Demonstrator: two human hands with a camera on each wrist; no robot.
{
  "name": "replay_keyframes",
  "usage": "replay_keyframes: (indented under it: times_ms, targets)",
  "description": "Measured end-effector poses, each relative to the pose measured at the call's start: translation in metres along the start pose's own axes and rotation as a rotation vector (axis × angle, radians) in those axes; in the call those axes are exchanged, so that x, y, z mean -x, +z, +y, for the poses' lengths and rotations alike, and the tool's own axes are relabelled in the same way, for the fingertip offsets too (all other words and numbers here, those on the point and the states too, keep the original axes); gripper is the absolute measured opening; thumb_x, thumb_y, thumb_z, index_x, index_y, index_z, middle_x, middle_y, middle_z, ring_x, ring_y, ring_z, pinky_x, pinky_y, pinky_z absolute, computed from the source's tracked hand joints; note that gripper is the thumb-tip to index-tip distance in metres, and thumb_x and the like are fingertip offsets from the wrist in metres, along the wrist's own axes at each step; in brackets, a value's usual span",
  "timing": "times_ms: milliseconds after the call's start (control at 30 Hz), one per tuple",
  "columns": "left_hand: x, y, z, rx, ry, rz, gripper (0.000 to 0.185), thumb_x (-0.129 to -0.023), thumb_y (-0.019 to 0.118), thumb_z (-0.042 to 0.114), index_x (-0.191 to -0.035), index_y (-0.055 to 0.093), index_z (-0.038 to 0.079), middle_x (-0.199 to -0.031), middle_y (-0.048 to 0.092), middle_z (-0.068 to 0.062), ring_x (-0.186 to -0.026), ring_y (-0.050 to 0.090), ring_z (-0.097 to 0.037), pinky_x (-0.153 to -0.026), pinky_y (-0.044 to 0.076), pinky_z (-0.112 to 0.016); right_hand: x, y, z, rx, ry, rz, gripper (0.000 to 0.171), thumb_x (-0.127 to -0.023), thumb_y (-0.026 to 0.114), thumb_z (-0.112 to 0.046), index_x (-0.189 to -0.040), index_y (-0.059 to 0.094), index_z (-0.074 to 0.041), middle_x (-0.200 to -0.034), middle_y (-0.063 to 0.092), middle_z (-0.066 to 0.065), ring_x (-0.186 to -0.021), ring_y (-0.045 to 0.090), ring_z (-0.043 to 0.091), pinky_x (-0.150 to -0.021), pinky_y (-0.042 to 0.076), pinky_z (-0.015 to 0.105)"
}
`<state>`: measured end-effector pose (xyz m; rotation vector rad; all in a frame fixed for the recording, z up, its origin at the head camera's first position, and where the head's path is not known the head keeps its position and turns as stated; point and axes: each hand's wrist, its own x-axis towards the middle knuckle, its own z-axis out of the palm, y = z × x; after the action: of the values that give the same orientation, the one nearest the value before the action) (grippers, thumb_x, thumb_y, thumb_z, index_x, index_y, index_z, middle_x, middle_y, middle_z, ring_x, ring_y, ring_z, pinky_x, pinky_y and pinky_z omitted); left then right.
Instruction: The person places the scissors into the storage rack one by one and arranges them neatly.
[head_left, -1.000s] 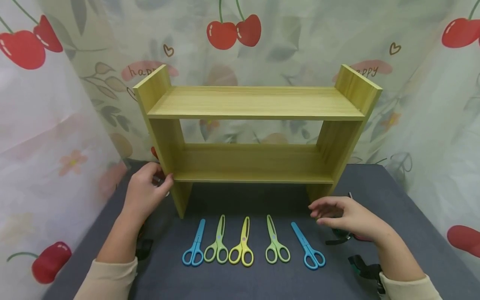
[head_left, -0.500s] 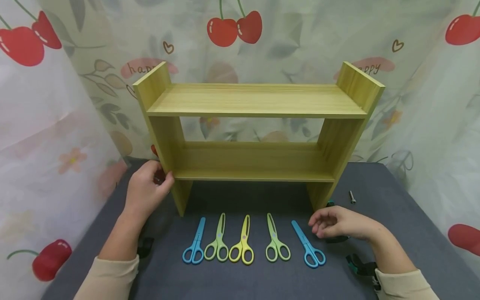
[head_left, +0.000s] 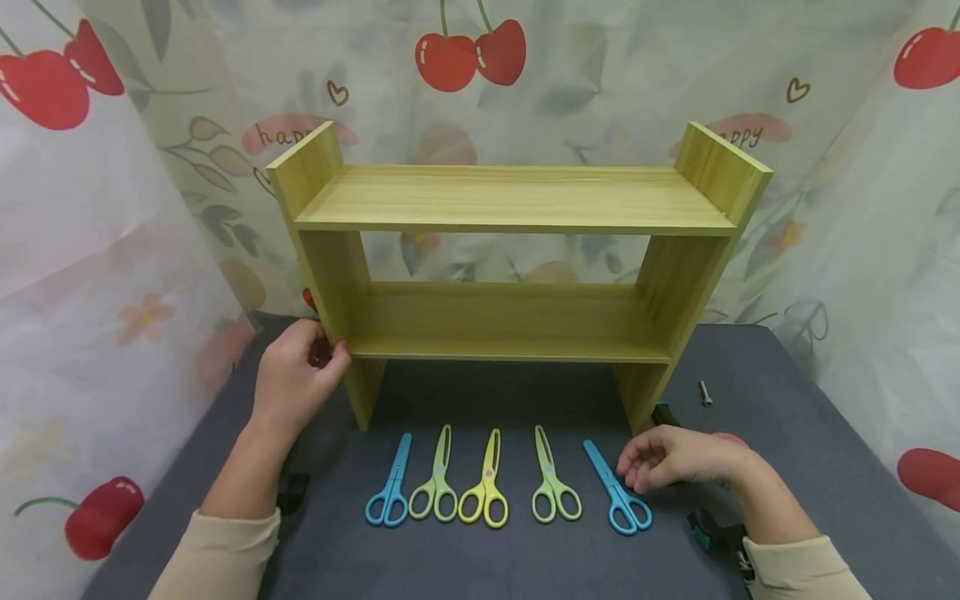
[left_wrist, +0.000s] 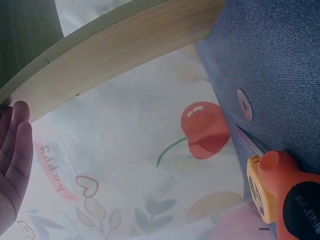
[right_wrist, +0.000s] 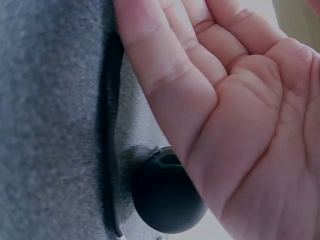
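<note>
A two-level wooden shelf [head_left: 510, 200] stands on the grey cloth [head_left: 787, 417]. My left hand [head_left: 300, 379] grips the front edge of its left side panel [left_wrist: 115, 55], thumb in front and fingers behind. Several scissors lie in a row before the shelf: blue [head_left: 390, 493], green [head_left: 435, 487], yellow [head_left: 486, 492], green [head_left: 552, 487], blue [head_left: 617, 493]. My right hand [head_left: 663, 462] hovers low, loosely curled and holding nothing, with its fingertips just right of the rightmost blue scissors. Whether they touch I cannot tell. In the right wrist view the palm [right_wrist: 250, 130] is bare above a dark round object [right_wrist: 165, 197].
A small metal bolt [head_left: 705, 393] lies right of the shelf. Black clamps sit near my left forearm [head_left: 291, 493] and right wrist [head_left: 712, 533]. An orange and yellow tool [left_wrist: 280, 195] lies on the cloth by my left hand. Cherry-print curtains [head_left: 90, 208] close in the back and sides.
My right hand has dropped and drawn toward me and left, from near the shelf's right leg to beside the rightmost blue scissors. The left hand has kept its hold.
</note>
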<state>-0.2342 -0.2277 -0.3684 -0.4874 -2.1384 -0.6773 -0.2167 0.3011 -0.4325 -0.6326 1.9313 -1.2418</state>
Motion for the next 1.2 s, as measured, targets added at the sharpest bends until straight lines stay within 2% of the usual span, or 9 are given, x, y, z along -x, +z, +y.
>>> replay_keyframes:
  times_ms: [200, 433, 667, 833, 967, 1200]
  targets:
    - [0.000, 0.000, 0.001, 0.004, 0.002, 0.005, 0.010, -0.082, 0.070, 0.003, -0.083, 0.061, 0.001, -0.075, 0.058, -0.012, -0.061, 0.055, -0.022, -0.055, 0.043, -0.035, -0.001, 0.004, 0.000, 0.058, 0.014, 0.006, 0.023, -0.092, 0.068, -0.005, -0.110, 0.067, 0.010, -0.095, 0.068, 0.011, -0.083, 0.062, 0.012, -0.074, 0.052, 0.026]
    - [0.002, 0.000, 0.000, -0.001, -0.012, 0.001, 0.010, -0.082, 0.071, 0.003, -0.084, 0.061, 0.001, -0.076, 0.058, -0.012, -0.062, 0.056, -0.024, -0.056, 0.044, -0.036, -0.006, 0.011, -0.005, 0.161, 0.031, 0.037, 0.015, -0.085, 0.072, -0.001, -0.098, 0.070, 0.005, -0.082, 0.067, 0.003, -0.072, 0.059, 0.009, -0.065, 0.050, 0.024]
    - [0.001, 0.000, -0.001, -0.005, -0.005, 0.001, 0.010, -0.082, 0.071, 0.003, -0.084, 0.061, 0.001, -0.076, 0.059, -0.012, -0.063, 0.055, -0.023, -0.056, 0.044, -0.038, -0.010, 0.027, -0.017, 0.255, 0.156, 0.162, 0.014, -0.075, 0.078, 0.002, -0.086, 0.070, -0.001, -0.073, 0.065, 0.003, -0.065, 0.055, 0.012, -0.059, 0.046, 0.028]
    - [0.000, 0.001, 0.000, -0.002, -0.002, 0.003, 0.010, -0.082, 0.070, 0.004, -0.084, 0.061, 0.001, -0.076, 0.058, -0.012, -0.062, 0.054, -0.023, -0.056, 0.043, -0.037, -0.008, 0.037, -0.027, 0.391, 0.237, 0.248, 0.014, -0.072, 0.081, 0.001, -0.074, 0.070, -0.007, -0.066, 0.063, 0.000, -0.059, 0.055, 0.014, -0.055, 0.046, 0.031]
    - [-0.001, 0.001, 0.001, 0.000, 0.005, 0.005, 0.010, -0.083, 0.070, 0.004, -0.083, 0.061, 0.001, -0.075, 0.057, -0.012, -0.062, 0.054, -0.022, -0.055, 0.044, -0.038, -0.008, 0.039, -0.029, 0.470, 0.217, 0.250, 0.014, -0.074, 0.078, 0.000, -0.068, 0.070, -0.011, -0.062, 0.062, -0.002, -0.056, 0.055, 0.012, -0.052, 0.045, 0.030]
    - [0.001, 0.001, 0.000, 0.007, 0.010, 0.014, 0.011, -0.082, 0.071, 0.003, -0.082, 0.060, 0.000, -0.074, 0.056, -0.013, -0.061, 0.052, -0.022, -0.055, 0.043, -0.038, -0.010, 0.037, -0.026, 0.507, 0.191, 0.256, 0.013, -0.070, 0.073, -0.003, -0.065, 0.068, -0.014, -0.059, 0.057, -0.006, -0.052, 0.050, 0.010, -0.049, 0.039, 0.028]
